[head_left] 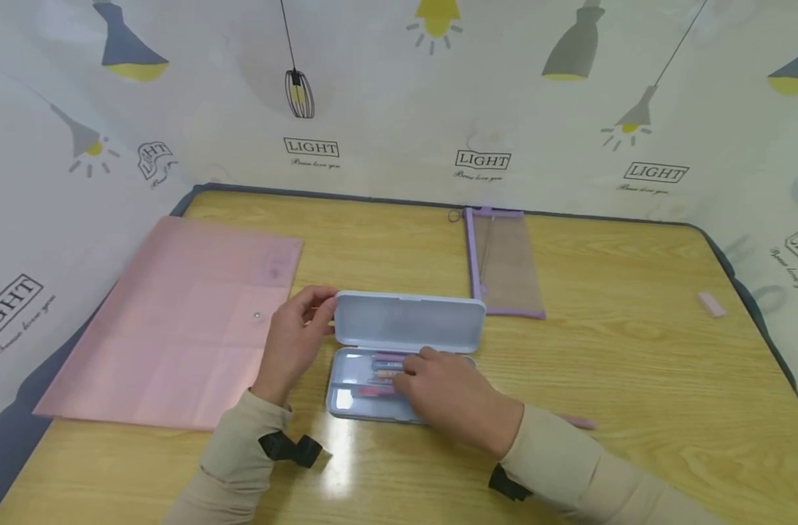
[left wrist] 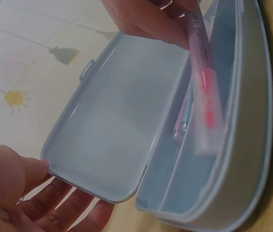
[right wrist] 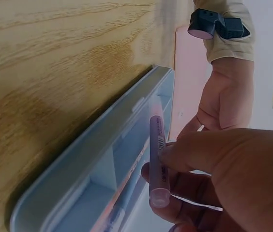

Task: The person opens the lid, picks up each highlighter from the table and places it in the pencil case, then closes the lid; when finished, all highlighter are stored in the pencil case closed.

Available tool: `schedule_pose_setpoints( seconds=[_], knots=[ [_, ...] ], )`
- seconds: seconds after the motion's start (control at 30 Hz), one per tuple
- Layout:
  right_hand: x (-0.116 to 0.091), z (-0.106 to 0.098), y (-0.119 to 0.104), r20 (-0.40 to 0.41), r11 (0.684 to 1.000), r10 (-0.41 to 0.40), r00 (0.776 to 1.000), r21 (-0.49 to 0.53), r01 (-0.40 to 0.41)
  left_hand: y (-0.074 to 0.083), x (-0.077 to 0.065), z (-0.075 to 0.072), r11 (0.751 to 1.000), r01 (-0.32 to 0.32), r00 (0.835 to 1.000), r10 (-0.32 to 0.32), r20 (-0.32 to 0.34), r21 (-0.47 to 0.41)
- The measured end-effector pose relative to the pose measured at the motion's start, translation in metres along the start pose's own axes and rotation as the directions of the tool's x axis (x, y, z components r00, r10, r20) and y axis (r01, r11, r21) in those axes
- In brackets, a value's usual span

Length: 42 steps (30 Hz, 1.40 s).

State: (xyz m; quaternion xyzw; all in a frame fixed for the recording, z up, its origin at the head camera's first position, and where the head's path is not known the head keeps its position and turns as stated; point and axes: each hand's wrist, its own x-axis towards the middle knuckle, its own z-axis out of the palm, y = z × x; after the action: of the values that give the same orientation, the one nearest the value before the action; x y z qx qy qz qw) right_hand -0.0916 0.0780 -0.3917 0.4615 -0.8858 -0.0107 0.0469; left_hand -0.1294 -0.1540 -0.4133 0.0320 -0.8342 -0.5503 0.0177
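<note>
A light blue pencil case (head_left: pixel 333 386) lies on the table with its lid (head_left: pixel 408 321) raised. At the lid's left end, my left hand (head_left: pixel 294 339) grips the edge, thumb on the inner face and fingers behind. My right hand (head_left: pixel 451 397) is over the case's open compartment, pinching a pink highlighter (left wrist: pixel 206 92) with a frosted cap. In the right wrist view the highlighter (right wrist: pixel 158 154) slants over the front section, thumb on its barrel. Several slim pens (head_left: pixel 386 359) lie in the rear section behind a divider, partly hidden by my right hand.
On the left is a large pink snap folder (head_left: pixel 195 321). A purple-edged zip pouch (head_left: pixel 510 266) lies behind the case to the right. A small pink eraser (head_left: pixel 711 304) sits far right, and a pink stick-like item (head_left: pixel 579 421) shows beside my right sleeve.
</note>
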Motion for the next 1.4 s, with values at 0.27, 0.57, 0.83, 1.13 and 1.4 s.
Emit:
schedule_pose_setpoints(
  seconds=[0.27, 0.57, 0.83, 1.13, 1.4],
  knots=[
    [0.002, 0.010, -0.002, -0.017, 0.998, 0.035, 0.999, 0.052, -0.035, 0.001, 0.002, 0.001, 1.000, -0.011, 1.000, 0.012, -0.002, 0.005],
    [0.005, 0.018, -0.006, -0.045, 0.997, 0.058, 0.997, 0.054, -0.056, 0.001, 0.003, 0.004, 1.000, -0.005, 1.000, 0.005, 0.000, 0.018],
    [0.000, 0.018, -0.002, -0.027, 0.996, 0.058, 0.998, 0.076, -0.056, 0.002, 0.003, 0.005, 1.000, -0.001, 1.000, 0.001, 0.000, 0.015],
    [-0.026, -0.013, 0.016, -0.021, 0.965, 0.162, 0.987, 0.212, -0.154, 0.002, 0.002, 0.006, 1.000, 0.009, 1.000, -0.009, 0.004, 0.001],
    [-0.092, -0.032, 0.051, 0.027, 0.901, 0.362, 0.932, 0.246, -0.357, 0.001, 0.000, 0.002, 1.000, 0.003, 1.000, -0.003, -0.004, 0.024]
  ],
)
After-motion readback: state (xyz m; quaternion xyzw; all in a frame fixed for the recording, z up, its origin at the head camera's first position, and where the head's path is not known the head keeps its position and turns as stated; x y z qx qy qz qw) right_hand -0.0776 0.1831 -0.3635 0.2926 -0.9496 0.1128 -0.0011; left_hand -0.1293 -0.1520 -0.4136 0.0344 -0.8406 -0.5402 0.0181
